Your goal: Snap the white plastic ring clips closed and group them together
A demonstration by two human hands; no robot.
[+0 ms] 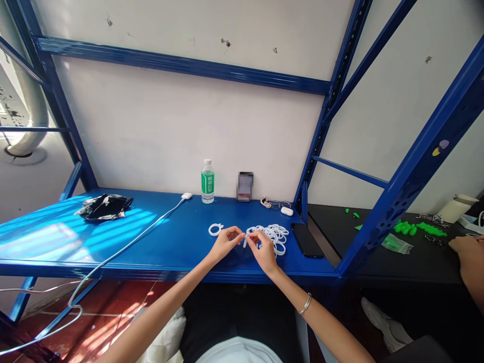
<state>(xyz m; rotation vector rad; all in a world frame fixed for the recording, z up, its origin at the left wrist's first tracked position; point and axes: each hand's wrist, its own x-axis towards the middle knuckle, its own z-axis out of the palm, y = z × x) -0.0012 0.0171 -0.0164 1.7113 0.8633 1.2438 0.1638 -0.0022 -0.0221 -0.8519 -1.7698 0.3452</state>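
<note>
My left hand (229, 240) and my right hand (263, 249) meet above the blue shelf, fingertips almost touching. Between them they pinch a small white plastic ring (245, 242), mostly hidden by the fingers. Just behind and beside my right hand lies a loose pile of white plastic rings (279, 235). A few more white rings (215, 230) lie apart, beyond my left hand.
A water bottle (207, 184) and a propped phone (245, 187) stand at the back. Glasses, a white earbud case (287, 212) and a black phone (307, 241) lie right. Left are a white cable (142, 231) and black plastic bag (104, 207). Another person's hand (469, 252) rests far right.
</note>
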